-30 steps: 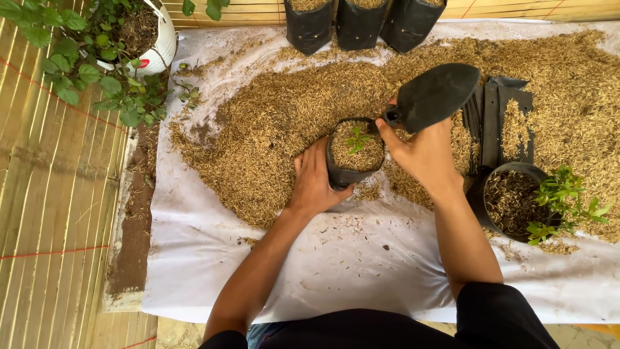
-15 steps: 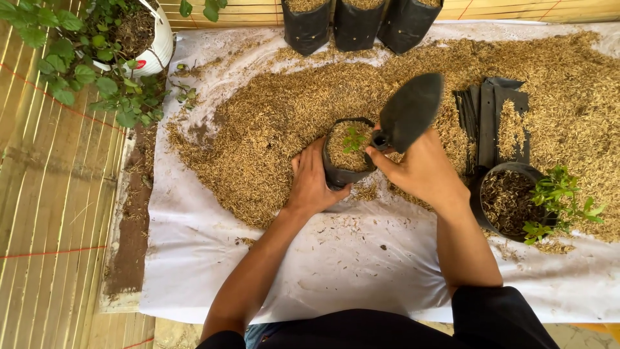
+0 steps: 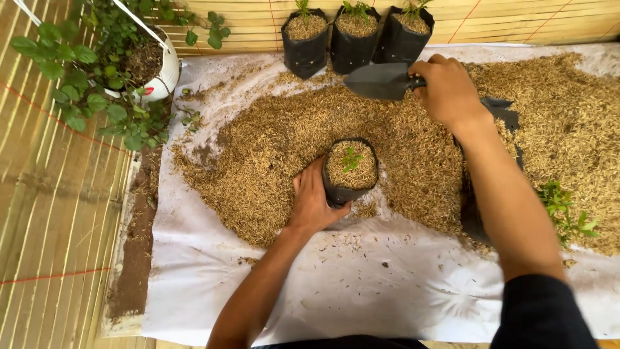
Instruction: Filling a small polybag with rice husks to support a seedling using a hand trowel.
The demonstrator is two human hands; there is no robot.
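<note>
Left hand [image 3: 314, 201]: fingers and thumb wrapped around the near left side of the small black grow bag [image 3: 349, 172], clamped on its wall.
Right hand [image 3: 447, 89]: fingers curled shut around the handle of the dark trowel [image 3: 378, 81]; blade points left, held just above the husk.
Small black grow bag: upright near the middle of the sheet, at the near edge of the husk heap, filled to the brim with husk mix.
Seedling [image 3: 351, 158]: small, green, upright in the centre of the held bag.
Husk heap [image 3: 271, 148]: tan, spread broadly across the far half of the white sheet [image 3: 361, 291].
Filled bags [image 3: 354, 35]: three black bags in a row at the far edge, each with a green sprout, just beyond the trowel blade.
Flat black bags [image 3: 500, 113]: lying on the husk, partly hidden under the right forearm.
White pot [image 3: 158, 68]: far left, holding a leafy green plant.
Loose green plant [image 3: 565, 210]: on the husk at right, near the right arm.
Floor [image 3: 58, 213]: bamboo slat matting, left of the sheet.
</note>
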